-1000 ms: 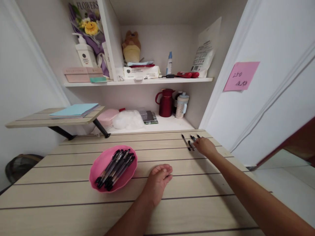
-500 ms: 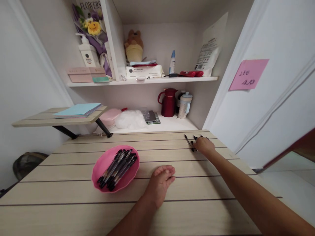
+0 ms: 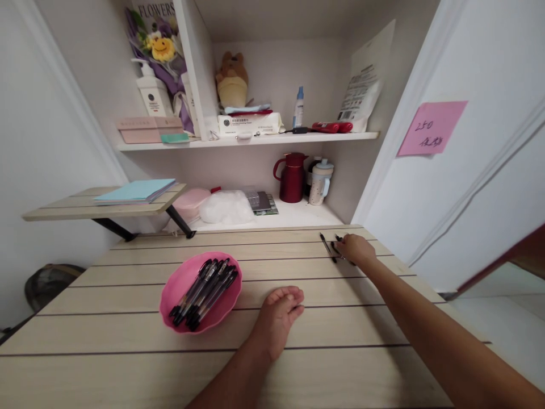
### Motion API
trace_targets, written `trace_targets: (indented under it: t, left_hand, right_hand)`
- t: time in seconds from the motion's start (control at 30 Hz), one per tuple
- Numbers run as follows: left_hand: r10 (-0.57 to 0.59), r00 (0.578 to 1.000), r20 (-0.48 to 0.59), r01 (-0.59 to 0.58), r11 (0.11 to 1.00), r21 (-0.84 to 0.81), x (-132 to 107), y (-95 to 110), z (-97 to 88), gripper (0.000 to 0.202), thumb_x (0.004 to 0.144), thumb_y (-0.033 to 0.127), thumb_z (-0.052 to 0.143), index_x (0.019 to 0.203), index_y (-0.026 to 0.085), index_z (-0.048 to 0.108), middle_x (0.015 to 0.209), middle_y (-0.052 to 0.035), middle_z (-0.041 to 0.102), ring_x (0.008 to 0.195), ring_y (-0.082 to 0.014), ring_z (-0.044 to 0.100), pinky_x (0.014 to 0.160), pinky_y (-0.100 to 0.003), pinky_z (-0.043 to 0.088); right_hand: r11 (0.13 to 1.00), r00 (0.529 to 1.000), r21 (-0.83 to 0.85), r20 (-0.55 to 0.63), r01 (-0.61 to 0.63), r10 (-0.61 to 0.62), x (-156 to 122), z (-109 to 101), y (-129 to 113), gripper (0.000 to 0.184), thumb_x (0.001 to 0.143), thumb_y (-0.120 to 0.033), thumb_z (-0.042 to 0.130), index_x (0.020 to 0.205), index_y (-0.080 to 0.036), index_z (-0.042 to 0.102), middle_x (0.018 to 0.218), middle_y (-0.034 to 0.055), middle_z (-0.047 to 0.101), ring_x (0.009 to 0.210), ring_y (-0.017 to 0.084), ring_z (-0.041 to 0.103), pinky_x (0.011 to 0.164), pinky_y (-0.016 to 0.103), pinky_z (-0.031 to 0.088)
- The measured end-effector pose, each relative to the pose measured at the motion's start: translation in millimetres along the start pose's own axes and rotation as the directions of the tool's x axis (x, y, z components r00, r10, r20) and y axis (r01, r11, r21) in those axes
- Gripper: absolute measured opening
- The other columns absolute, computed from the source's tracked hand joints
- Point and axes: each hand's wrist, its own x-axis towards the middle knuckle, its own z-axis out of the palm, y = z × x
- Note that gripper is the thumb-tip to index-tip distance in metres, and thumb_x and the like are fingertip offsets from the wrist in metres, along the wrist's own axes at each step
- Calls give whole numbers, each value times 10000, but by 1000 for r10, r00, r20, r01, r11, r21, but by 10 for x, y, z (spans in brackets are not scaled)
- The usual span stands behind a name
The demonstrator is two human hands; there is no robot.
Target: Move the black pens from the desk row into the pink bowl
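Note:
On the table's far right, my right hand [image 3: 358,250] reaches down with its fingers closed round a black pen [image 3: 335,245], most of which the hand hides. Just left of it another black pen [image 3: 327,248] lies on the wood, and a further pen tip [image 3: 338,237] shows behind the fingers. My left hand [image 3: 279,315] rests on the table on its side, fingers loosely bent and apart from the thumb, holding nothing. Left of it stands a pink bowl [image 3: 167,284] with a scalloped rim, and several black-capped pens [image 3: 206,292] lie slanted inside.
A small raised shelf [image 3: 55,210] with blue paper [image 3: 135,190] stands at the table's left. Behind the table, a cabinet holds a red jug [image 3: 292,179], a pale cup [image 3: 319,184] and a white plastic bag [image 3: 225,207]. A pink note [image 3: 432,129] is on the right wall.
My right hand has shifted slightly right and its fingers have closed in on a pen. My left hand and the bowl of pens have stayed put.

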Motion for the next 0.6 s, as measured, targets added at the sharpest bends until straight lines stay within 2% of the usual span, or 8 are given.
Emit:
trace_targets:
  t: [0.17, 0.3, 0.47, 0.6]
  left_hand:
    - [7, 1000, 5, -7, 1000, 7, 4, -6, -1, 192, 685, 233, 639, 856, 147, 644, 949, -105, 628, 972, -205, 543, 933, -391, 341]
    - [3, 1000, 1, -3, 1000, 10, 23, -6, -12, 212, 668, 234, 653, 861, 147, 645, 942, -104, 628, 972, -207, 545, 935, -400, 338]
    - [2, 1000, -2, -2, 1000, 10, 24, -11, -17, 217, 656, 243, 665, 850, 149, 640, 931, -104, 630, 962, -207, 549, 932, -405, 339]
    - [5, 1000, 2, -5, 1000, 10, 24, -18, -22, 236, 649, 260, 674, 856, 150, 638, 942, -106, 631, 962, -207, 550, 935, -402, 333]
  right_hand:
    - [1000, 1000, 11, 13, 24, -25, -97, -104, 125, 258, 740, -323, 456, 815, -182, 659, 868, 109, 670, 810, 235, 615, 600, 272, 411]
    - [997, 996, 20, 48, 72, -73, -193, -85, 122, 213, 714, -343, 496, 734, -206, 659, 783, 71, 669, 756, 211, 615, 584, 259, 399]
    - [998, 997, 3, 36, 66, -66, -232, -12, 59, 227, 705, -341, 518, 795, -187, 658, 880, 113, 660, 828, 242, 606, 623, 291, 411]
    - [999, 999, -17, 28, 46, -45, -222, 39, 36, 337, 714, -419, 503, 853, -150, 648, 913, 154, 651, 852, 270, 601, 654, 329, 425]
